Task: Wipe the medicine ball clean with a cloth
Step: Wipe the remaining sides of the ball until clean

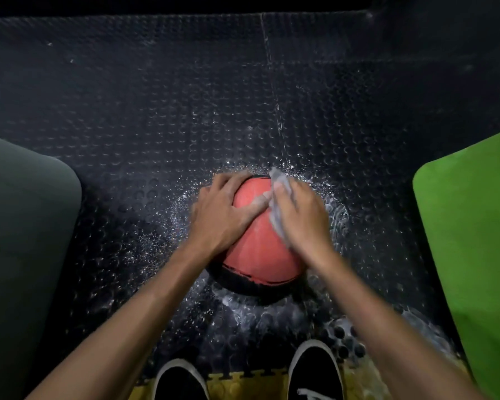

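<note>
- Red rubber with black bands: the medicine ball (257,249) sits on the floor at the middle of my view, just beyond my feet.
- My left hand (223,210) lies over the ball's ten o'clock side, fingers spread and flat on the red surface, the thumb reaching toward the centre seam. It presses rather than clutches.
- My right hand (300,215) covers the ball's two o'clock side with the cloth (277,197) under it. The fingers are bent down over the pale grey fabric and bunch it against the ball (the hand is blurred, so I cannot read each finger). One corner of the cloth pokes up past my fingertips at twelve o'clock.
- Left thumb tip and cloth edge meet near the top of the ball.
- Black studded floor mat (185,111) lies under everything, glistening with droplets and wet patches all round the ball, thickest at six o'clock.
- At nine o'clock from the ball, well apart, a dark grey pad (23,241) with a rounded corner.
- At three o'clock, also well apart, a bright green pad (474,241).
- At six o'clock, my two black shoes (315,373) with white soles stand on a yellow strip (243,385) of interlocking matting.
</note>
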